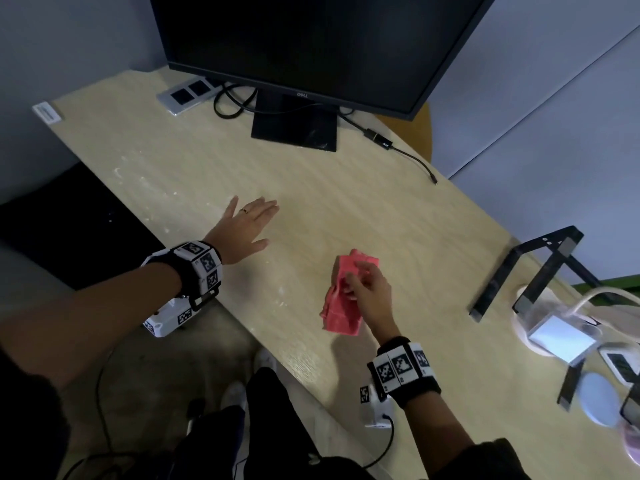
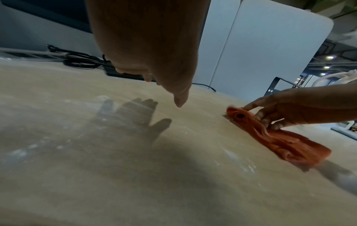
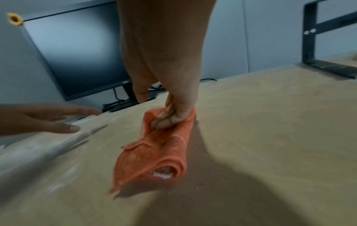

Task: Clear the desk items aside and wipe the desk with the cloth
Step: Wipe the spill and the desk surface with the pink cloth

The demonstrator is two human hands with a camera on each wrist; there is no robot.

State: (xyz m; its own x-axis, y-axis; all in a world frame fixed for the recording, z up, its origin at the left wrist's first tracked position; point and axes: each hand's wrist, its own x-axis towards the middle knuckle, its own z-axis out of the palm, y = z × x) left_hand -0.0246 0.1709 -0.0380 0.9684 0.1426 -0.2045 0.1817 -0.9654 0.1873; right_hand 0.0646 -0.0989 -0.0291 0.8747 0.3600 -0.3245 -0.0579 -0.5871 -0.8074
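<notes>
A crumpled pink-red cloth hangs just above the light wooden desk near its front edge. My right hand pinches its upper end between thumb and curled fingers. Left of it, my left hand hovers over the desk with fingers straight and spread, holding nothing; its shadow falls on the wood. White dusty smears mark the desk's left part.
A black monitor on its stand occupies the back, with cables, an adapter and a socket panel. At the right stand a black metal frame, a white box, a round pale disc and other small items.
</notes>
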